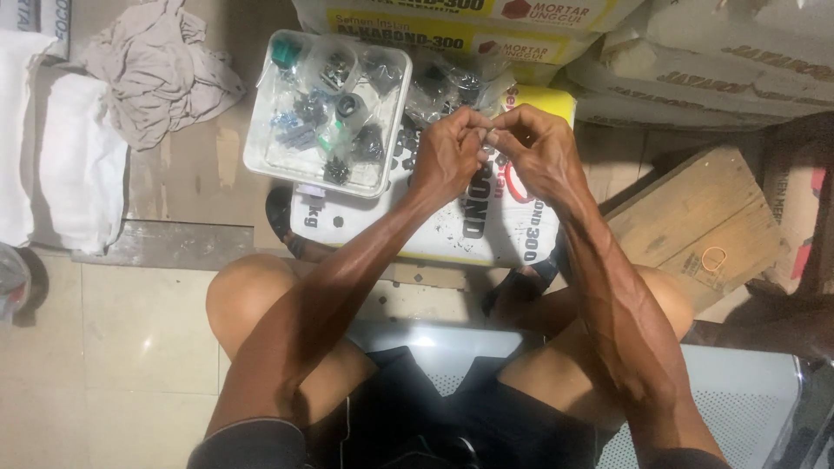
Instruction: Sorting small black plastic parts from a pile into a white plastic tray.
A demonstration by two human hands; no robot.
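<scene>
Left hand and right hand meet above white sack. Fingers pinch tiny part together, too small to tell, held high for close look. White tray of small bagged black parts sits left, near hands, easy to reach.

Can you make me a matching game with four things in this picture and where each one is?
Things:
1. white tray
2. rubber band
3. crumpled cloth
4. clear plastic bit

Places:
A. on the wooden board to the right
B. pinched between the left hand and right hand
C. on the white sack, full of small black parts in bags
D. on the floor at the top left

Pairs: 1-C, 2-A, 3-D, 4-B
</scene>
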